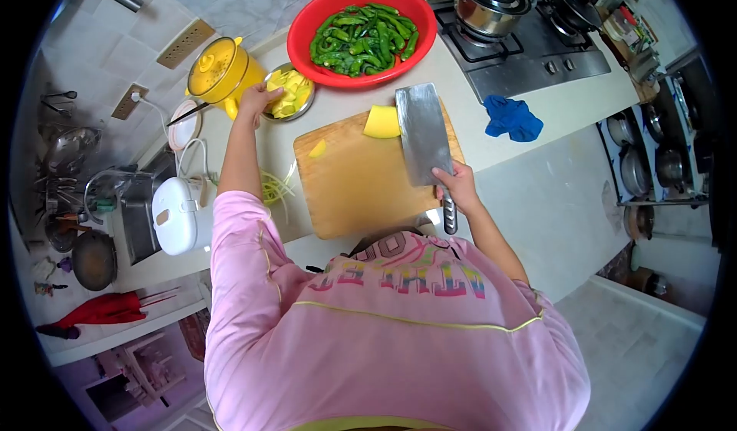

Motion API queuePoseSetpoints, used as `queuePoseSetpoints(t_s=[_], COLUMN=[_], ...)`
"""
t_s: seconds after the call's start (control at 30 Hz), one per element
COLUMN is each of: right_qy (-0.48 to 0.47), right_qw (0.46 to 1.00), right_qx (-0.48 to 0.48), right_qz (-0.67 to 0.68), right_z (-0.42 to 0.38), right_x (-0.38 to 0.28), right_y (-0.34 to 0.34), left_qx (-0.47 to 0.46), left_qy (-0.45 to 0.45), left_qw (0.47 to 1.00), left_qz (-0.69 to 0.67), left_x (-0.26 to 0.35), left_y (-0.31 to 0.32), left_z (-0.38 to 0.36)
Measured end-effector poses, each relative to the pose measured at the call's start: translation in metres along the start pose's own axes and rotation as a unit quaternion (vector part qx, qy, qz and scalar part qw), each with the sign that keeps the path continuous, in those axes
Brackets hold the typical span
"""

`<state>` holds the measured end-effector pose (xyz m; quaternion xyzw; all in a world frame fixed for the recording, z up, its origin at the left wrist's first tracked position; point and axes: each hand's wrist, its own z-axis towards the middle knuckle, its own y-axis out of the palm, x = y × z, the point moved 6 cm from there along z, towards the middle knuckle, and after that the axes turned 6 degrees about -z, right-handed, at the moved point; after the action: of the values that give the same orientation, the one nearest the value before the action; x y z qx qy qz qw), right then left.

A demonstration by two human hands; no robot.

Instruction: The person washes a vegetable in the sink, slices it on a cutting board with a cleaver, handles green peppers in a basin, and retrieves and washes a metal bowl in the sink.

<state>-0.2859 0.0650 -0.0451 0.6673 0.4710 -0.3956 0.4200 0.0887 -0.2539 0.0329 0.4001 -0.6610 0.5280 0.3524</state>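
Observation:
My right hand is wrapped round the handle of a cleaver, its broad blade lying over the right part of a wooden cutting board. Partly behind the blade is a thick yellow chunk, perhaps squash or mango. One thin yellow slice lies near the board's left edge. At the rim of a metal bowl, my left hand reaches over yellow slices, its fingers stretched out and touching or just above them. I cannot make out any slice held in it.
A red basin of green peppers stands behind the board. Left are a yellow pot, a white appliance and pale peelings. Right are a blue cloth and a gas stove with a steel pot.

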Motion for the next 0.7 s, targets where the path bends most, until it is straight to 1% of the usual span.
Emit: queuePoseSetpoints(t_s=[0.03,0.07,0.1,0.17,0.23,0.3,0.37,0.47,0.5,0.6,0.7], right_qy=[0.001,0.003,0.000,-0.006,-0.010,-0.005,0.010,-0.005,0.008,0.001,0.007], right_qw=[1.000,1.000,1.000,1.000,1.000,1.000,0.999,1.000,1.000,0.999,1.000], right_qx=[0.003,0.006,0.006,0.002,0.004,0.004,0.001,0.000,-0.001,-0.005,-0.008], right_qz=[-0.005,-0.008,-0.012,-0.018,-0.018,-0.022,-0.033,-0.025,-0.030,-0.038,-0.017], right_z=[0.000,0.000,0.001,0.002,0.002,0.003,0.000,0.003,0.000,0.002,-0.001], right_x=[0.000,0.001,0.002,0.004,0.008,0.006,0.000,0.004,0.000,0.001,-0.002], right_y=[-0.001,-0.002,-0.003,-0.003,-0.004,-0.003,0.000,-0.001,0.000,0.000,0.002], left_qx=[0.016,0.073,0.109,0.082,-0.010,-0.075,-0.045,-0.058,-0.068,-0.091,-0.020], left_qy=[0.032,0.093,0.139,0.174,0.152,0.143,0.173,0.044,0.040,0.042,0.205], left_qw=[0.998,0.986,0.971,0.968,0.976,0.972,0.949,0.971,0.975,0.971,0.933], left_qz=[0.056,0.117,0.162,0.164,0.157,0.171,0.259,0.227,0.209,0.218,0.297], left_x=[0.006,0.013,0.020,0.020,0.003,-0.020,-0.036,-0.058,-0.061,-0.066,-0.038], left_y=[0.001,-0.001,-0.003,0.013,0.042,0.072,0.084,0.087,0.087,0.089,0.092], left_z=[-0.003,-0.011,-0.020,-0.055,-0.094,-0.129,-0.143,-0.136,-0.134,-0.133,-0.143])
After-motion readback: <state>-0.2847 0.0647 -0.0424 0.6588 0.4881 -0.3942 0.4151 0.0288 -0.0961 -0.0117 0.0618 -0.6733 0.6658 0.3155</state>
